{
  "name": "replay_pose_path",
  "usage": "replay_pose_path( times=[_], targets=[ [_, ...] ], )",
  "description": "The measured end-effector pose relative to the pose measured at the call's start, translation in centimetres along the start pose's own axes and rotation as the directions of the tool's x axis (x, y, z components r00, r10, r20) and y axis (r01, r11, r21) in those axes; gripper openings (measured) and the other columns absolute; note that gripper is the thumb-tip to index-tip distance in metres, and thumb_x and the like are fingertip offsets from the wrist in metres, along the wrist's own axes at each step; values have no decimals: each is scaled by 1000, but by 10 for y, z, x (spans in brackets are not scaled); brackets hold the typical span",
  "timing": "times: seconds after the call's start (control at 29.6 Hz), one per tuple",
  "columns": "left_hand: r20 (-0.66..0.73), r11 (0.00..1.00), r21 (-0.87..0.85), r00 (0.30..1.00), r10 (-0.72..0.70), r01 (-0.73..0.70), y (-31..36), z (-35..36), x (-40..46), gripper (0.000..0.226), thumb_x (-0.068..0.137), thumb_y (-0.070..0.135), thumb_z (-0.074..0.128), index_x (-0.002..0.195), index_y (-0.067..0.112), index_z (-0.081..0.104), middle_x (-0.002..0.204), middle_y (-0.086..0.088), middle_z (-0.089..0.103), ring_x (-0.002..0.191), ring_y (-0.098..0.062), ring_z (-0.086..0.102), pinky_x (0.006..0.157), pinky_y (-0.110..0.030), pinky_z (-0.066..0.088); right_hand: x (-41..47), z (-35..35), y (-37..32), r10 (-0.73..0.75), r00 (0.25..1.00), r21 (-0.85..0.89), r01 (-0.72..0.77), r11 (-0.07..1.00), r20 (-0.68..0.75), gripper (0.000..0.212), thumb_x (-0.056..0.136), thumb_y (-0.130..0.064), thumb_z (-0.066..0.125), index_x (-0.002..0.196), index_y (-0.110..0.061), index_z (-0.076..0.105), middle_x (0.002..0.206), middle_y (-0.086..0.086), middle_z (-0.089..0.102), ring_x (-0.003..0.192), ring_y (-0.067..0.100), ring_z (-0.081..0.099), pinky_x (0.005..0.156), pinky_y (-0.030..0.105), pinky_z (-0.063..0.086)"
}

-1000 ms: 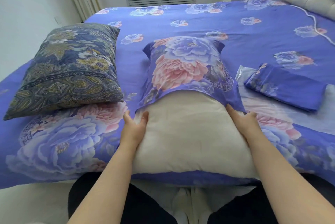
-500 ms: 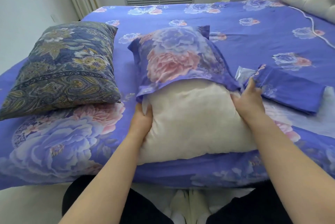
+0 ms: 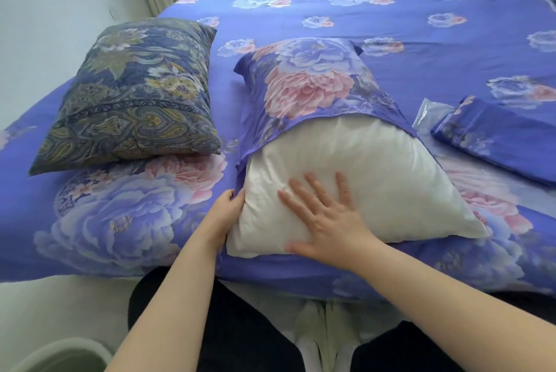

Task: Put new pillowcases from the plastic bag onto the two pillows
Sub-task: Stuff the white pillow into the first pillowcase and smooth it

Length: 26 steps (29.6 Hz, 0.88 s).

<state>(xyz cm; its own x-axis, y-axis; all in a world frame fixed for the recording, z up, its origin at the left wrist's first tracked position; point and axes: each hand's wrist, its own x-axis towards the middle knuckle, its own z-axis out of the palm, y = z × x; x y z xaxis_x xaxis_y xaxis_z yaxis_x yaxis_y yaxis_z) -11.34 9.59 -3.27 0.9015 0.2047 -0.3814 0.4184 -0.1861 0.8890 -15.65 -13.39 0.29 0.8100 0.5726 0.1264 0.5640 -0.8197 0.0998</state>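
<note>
Pinching w/ left hand (image 3: 224,213): floral pillowcase (image 3: 304,83) edge at the cream pillow (image 3: 361,185) corner. Right hand (image 3: 328,221) flat, fingers spread, pressing soft puffy cotton just beside. Beyond the grip, case covers pillow's far half. Far right: folded pillowcase (image 3: 496,143) on crinkly plastic bag (image 3: 430,114). Far left: paisley pillow (image 3: 132,95).

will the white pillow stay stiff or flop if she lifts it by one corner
Probably flops: the white pillow dents under the flat right hand. Likely light for its bulk. The left hand grips the pillowcase edge, which looks limp.
</note>
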Motion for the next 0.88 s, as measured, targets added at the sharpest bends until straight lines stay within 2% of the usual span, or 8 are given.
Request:
replay_pose_path(
  times=[0.1, 0.27, 0.4, 0.51, 0.61, 0.67, 0.78, 0.88],
  targets=[
    [6, 1000, -16, 1000, -10, 10, -10, -8, -2, 30, 93, 42, 53, 108, 16, 56, 105, -5, 67, 91, -19, 66, 72, -35, 53, -6, 11, -10, -46, 985, -97, 30, 995, -165, 95, 65, -58, 68, 147, -33, 26, 153, 9, 29, 141, 33, 27, 107, 69, 12],
    [-64, 993, 99, 995, 78, -72, -10, -6, -3, 19, 99, 25, 42, 108, 16, 56, 111, -11, 64, 99, -24, 61, 82, -40, 48, -2, 23, -28, -45, 942, -145, -4, 989, -333, 76, 67, -17, 66, 138, -32, 46, 140, 13, 49, 129, 34, 46, 108, 61, 23],
    [-99, 906, 396, 974, 203, -149, -13, -6, -10, 21, 97, 25, 43, 117, 18, 47, 110, -8, 63, 103, -31, 57, 75, -35, 38, 26, -6, 6, 39, 882, -42, -66, 997, -469, 40, 67, -18, 64, 106, -17, 69, 79, 4, 70, 75, 24, 68, 109, 61, 12],
    [-86, 723, 677, 961, 263, -137, -12, -3, -18, 44, 99, 25, 39, 141, 23, 27, 116, -19, 60, 103, -38, 57, 75, -38, 37, 54, -42, 53, 208, 951, 49, -202, 978, -229, 36, 87, -45, 49, 108, -21, 65, 82, 6, 72, 78, 26, 68, 111, 55, 1],
    [-83, 344, 938, 944, 318, -33, 3, 3, -30, 73, 95, 19, 42, 149, 34, -4, 136, -12, 37, 106, -34, 54, 78, -42, 45, 72, -62, 86, 267, 962, 247, -246, 937, -51, 39, 93, -50, 41, 124, -32, 57, 112, 5, 69, 107, 27, 60, 108, 47, 21],
    [-1, 139, 985, 793, 609, -105, 18, 13, -38, 77, 81, 7, 53, 148, 27, 22, 146, -11, 30, 116, -33, 47, 82, -41, 47, 80, -67, 94, 266, 962, 404, -219, 888, -63, 35, 93, -49, 43, 118, -32, 61, 114, 4, 68, 109, 28, 58, 96, 40, 37],
    [223, 46, 880, 497, 839, -473, 40, 38, -31, 40, 63, -3, 61, 100, 9, 65, 115, -14, 60, 100, -36, 57, 77, -40, 49, 92, -63, 99, 218, 976, 480, -184, 858, -15, 33, 94, -47, 45, 117, -30, 62, 118, 0, 66, 112, 24, 56, 90, 32, 39],
    [399, 27, 829, 625, 670, -559, 52, 61, -12, 24, 80, 7, 58, 104, 3, 62, 103, -15, 61, 94, -36, 58, 80, -40, 45, 102, -67, 109, 240, 969, 576, -231, 784, 61, 33, 93, -45, 50, 121, -29, 61, 119, -3, 65, 113, 19, 56, 91, 27, 37]
  ],
)
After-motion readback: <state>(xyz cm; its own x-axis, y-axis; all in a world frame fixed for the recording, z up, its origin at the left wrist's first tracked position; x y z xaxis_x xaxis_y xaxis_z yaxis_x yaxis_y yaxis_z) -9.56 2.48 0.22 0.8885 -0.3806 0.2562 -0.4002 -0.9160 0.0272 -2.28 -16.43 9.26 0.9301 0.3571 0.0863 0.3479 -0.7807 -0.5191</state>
